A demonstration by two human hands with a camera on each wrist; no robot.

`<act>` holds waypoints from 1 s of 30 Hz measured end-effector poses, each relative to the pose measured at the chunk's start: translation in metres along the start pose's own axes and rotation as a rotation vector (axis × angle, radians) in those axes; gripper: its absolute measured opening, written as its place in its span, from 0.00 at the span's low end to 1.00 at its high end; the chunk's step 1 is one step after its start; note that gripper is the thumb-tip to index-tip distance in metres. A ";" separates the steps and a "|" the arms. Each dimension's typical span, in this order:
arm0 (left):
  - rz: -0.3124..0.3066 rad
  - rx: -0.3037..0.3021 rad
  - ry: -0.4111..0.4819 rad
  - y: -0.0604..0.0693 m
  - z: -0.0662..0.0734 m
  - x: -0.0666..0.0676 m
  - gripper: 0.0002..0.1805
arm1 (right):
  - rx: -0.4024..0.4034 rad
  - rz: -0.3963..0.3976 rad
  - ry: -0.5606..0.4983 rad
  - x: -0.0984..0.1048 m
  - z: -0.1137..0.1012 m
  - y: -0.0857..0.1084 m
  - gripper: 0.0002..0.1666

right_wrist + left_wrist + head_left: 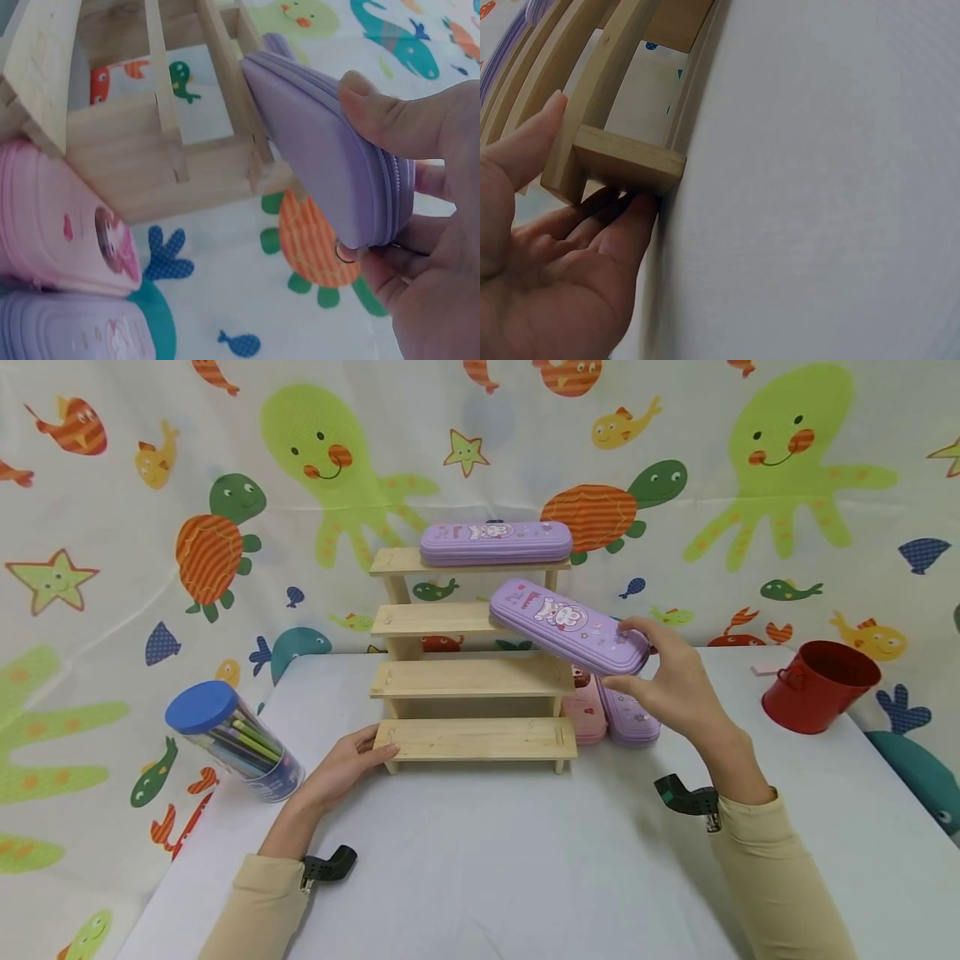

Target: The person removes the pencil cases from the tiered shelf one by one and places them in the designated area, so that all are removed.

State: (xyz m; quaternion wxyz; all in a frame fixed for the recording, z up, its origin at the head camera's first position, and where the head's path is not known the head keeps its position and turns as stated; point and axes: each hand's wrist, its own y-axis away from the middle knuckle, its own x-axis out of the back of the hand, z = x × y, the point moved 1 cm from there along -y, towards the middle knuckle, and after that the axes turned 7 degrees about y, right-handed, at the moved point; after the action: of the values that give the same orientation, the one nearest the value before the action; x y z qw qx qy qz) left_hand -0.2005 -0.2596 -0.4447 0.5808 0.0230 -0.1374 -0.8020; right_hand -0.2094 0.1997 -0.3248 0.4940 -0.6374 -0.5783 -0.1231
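On the white table (480, 868), head view: a person at a wooden rack (474, 677) of four stepped tiers. One purple pencil case (497, 545) lies on the far, topmost tier. The right hand (671, 681) grips a second, the raised purple case (567, 625), by its right end; its left end overlaps the second tier from the top, tilted, and from where I stand I cannot tell whether they touch. Just right of the rack lie a pink case (586, 714) and a low purple case (630, 718). Progress, as I judge it: one case placed, one in transit, two left to shelve. Count: four cases in view, three purple and one pink; one rack; one blue-lidded jar (236, 739) of pens at left, the pens too crowded to number; one red bucket (802, 697) at right.

Left wrist view: the left hand (570, 247) holds the near left corner of the rack, thumb against the lowest tier, fingers curled behind its leg, apparently to steady it.

Right wrist view: thumb and fingers pinch the raised purple case about its zipped edge, so it is judged not yet released. The two waiting cases, one pink and one purple, show beside the rack.
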 end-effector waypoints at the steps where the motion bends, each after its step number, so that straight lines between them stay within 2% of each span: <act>1: -0.001 -0.001 -0.002 0.000 0.000 0.000 0.47 | 0.001 0.004 0.009 0.002 0.001 0.001 0.43; 18: 0.001 -0.007 -0.002 -0.001 0.000 -0.001 0.45 | -0.066 0.048 0.062 0.036 0.024 0.023 0.40; 24: -0.003 -0.005 -0.003 -0.001 0.000 0.000 0.46 | -0.121 0.071 0.090 0.047 0.033 0.028 0.40; 30: -0.009 -0.011 -0.001 -0.001 -0.001 0.000 0.46 | -0.209 0.059 0.114 0.053 0.045 0.031 0.40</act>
State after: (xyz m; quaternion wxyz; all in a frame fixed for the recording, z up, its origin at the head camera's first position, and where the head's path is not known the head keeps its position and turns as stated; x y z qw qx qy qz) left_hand -0.2011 -0.2595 -0.4459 0.5773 0.0202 -0.1332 -0.8054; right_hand -0.1856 0.2720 -0.3235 0.4606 -0.6940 -0.5143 -0.2042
